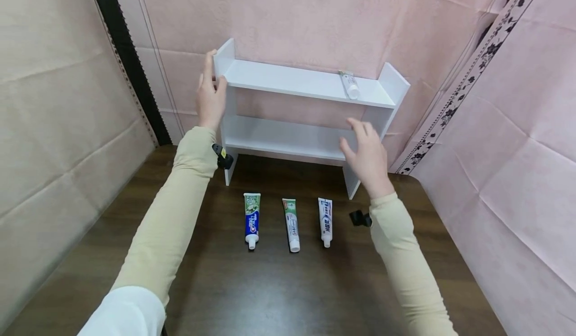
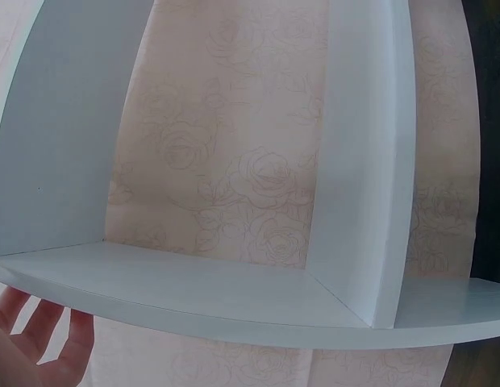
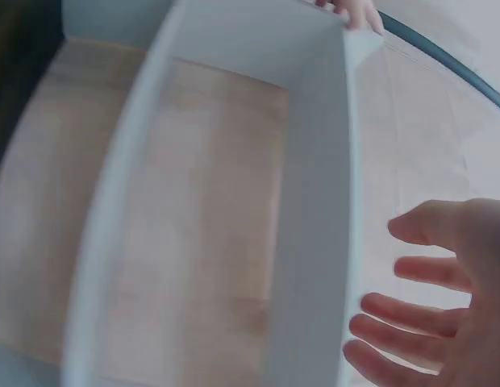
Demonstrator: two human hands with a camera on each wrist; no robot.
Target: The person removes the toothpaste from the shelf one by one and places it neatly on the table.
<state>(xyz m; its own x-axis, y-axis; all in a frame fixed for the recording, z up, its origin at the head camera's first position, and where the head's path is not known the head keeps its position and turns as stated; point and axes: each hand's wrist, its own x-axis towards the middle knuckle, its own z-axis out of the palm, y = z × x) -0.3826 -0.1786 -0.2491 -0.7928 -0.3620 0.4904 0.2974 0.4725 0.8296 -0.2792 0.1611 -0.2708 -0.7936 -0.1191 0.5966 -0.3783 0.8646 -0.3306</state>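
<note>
My left hand [image 1: 211, 101] is at the upper left side panel of a white two-tier shelf [image 1: 288, 78]. Its fingertips touch the panel's outer face, as the fingers [image 2: 47, 322] in the left wrist view show. In front of the shelf's right end, my right hand [image 1: 368, 158] hangs in the air with fingers spread, holding nothing. On the top board, toward the right, lies a pale toothpaste tube [image 1: 350, 85]. Below, on the table, a blue-and-green toothpaste tube [image 1: 252, 221], a green-and-white tube [image 1: 291, 225] and a white-and-blue tube [image 1: 325, 222] lie in a row, caps toward me.
The shelf stands at the back of a dark brown wooden table [image 1: 265, 296]. Pink patterned cloth [image 1: 315, 21] hangs behind it, with pale cloth [image 1: 63, 126] on the left and more pink cloth [image 1: 517, 141] on the right. The lower board [image 1: 283, 136] is partly behind my right hand.
</note>
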